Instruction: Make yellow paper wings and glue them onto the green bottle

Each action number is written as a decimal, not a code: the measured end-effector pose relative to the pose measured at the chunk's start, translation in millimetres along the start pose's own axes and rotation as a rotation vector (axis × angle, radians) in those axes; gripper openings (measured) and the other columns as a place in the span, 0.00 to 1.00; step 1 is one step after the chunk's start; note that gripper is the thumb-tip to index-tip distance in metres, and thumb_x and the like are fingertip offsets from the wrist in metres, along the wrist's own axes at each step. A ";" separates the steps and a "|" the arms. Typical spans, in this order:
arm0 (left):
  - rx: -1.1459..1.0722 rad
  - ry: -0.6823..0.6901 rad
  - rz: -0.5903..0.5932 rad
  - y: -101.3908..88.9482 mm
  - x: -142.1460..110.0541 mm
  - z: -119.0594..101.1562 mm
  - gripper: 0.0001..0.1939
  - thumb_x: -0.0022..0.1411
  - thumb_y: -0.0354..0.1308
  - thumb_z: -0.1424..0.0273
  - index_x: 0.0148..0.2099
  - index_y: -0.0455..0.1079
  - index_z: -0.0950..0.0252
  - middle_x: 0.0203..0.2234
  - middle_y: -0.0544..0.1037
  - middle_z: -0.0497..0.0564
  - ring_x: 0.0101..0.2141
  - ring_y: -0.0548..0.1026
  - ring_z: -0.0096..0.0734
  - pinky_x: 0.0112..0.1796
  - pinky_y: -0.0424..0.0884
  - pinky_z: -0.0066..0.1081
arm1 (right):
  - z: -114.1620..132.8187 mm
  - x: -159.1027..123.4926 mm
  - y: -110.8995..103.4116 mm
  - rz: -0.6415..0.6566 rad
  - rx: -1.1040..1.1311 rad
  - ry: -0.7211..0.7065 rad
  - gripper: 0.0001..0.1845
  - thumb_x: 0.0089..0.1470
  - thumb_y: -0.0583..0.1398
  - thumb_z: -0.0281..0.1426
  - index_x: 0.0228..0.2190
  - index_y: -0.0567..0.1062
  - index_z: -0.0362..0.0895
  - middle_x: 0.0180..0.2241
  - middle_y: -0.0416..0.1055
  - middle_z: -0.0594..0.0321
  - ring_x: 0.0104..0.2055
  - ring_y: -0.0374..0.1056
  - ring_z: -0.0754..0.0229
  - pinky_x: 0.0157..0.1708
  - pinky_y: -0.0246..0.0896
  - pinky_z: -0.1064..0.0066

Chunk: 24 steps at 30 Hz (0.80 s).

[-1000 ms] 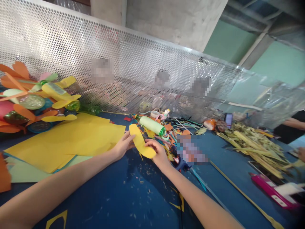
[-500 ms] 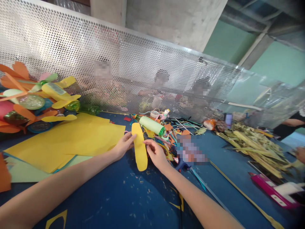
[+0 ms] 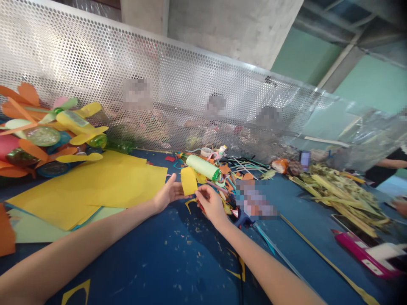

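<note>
A yellow paper strip (image 3: 189,181) with a rounded end is doubled over, its straight folded edge toward me. My right hand (image 3: 210,204) pinches that strip at its lower right corner. Beside its left edge is my left hand (image 3: 168,194), thumb raised and fingers stretched out; the fingertips reach the paper's lower left side. Just beyond lies a green bottle wrapped in pale green paper (image 3: 202,167). Paper scraps (image 3: 227,178) in several colours are heaped to the right of it.
Yellow paper sheets (image 3: 124,182) lie at left, below a pile of bottles with paper petals (image 3: 41,135). On the right are dried corn husks (image 3: 340,195), a pink power strip (image 3: 362,254) and a long thin stick (image 3: 321,254). A perforated metal screen (image 3: 190,76) stands behind, with people beyond it.
The long yellow strip, flat before, is now folded to about half its length. My left thumb has come off the paper and points up, while my right hand stays at the strip.
</note>
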<state>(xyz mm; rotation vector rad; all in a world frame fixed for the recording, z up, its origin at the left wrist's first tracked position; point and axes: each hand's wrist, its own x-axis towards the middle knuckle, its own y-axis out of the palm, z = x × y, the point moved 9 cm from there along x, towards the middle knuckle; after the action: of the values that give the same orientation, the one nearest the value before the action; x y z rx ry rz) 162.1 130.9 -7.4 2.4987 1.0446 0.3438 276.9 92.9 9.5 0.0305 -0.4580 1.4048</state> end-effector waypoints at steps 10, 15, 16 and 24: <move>0.289 0.098 -0.048 2.0 -0.1 -5.0 0.19 0.45 0.65 0.69 0.42 0.72 0.66 0.38 0.78 0.55 0.40 0.75 0.38 0.47 0.64 0.40 | -1.8 2.7 -2.2 -0.025 0.014 -0.020 0.10 0.50 0.57 0.37 0.32 0.63 0.47 0.27 0.65 0.64 0.26 0.65 0.61 0.18 0.66 0.72; 0.303 0.101 -0.048 0.4 0.3 -4.9 0.18 0.46 0.65 0.69 0.42 0.72 0.66 0.38 0.78 0.54 0.40 0.75 0.38 0.47 0.64 0.40 | -3.6 3.3 -2.0 -0.035 0.036 -0.010 0.12 0.48 0.58 0.38 0.34 0.63 0.47 0.29 0.66 0.63 0.26 0.66 0.61 0.17 0.66 0.72; 0.313 0.103 -0.045 0.0 0.4 -4.4 0.18 0.46 0.65 0.69 0.42 0.72 0.66 0.38 0.78 0.54 0.40 0.75 0.38 0.47 0.64 0.40 | -4.6 3.3 -0.8 -0.024 0.039 -0.001 0.13 0.48 0.59 0.39 0.34 0.64 0.46 0.30 0.67 0.62 0.27 0.67 0.60 0.17 0.66 0.72; 0.394 0.142 -0.033 -1.0 1.0 -3.9 0.15 0.47 0.63 0.68 0.40 0.73 0.66 0.38 0.78 0.54 0.39 0.75 0.38 0.45 0.66 0.38 | -9.8 0.9 5.3 0.062 -0.088 0.020 0.14 0.49 0.57 0.43 0.27 0.69 0.45 0.21 0.67 0.65 0.20 0.65 0.61 0.20 0.65 0.70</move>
<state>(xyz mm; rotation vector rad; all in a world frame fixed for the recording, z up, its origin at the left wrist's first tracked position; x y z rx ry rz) 160.7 133.2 -4.4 2.8316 1.3170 0.3363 274.8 97.6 -0.5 -0.0690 -0.5074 1.4430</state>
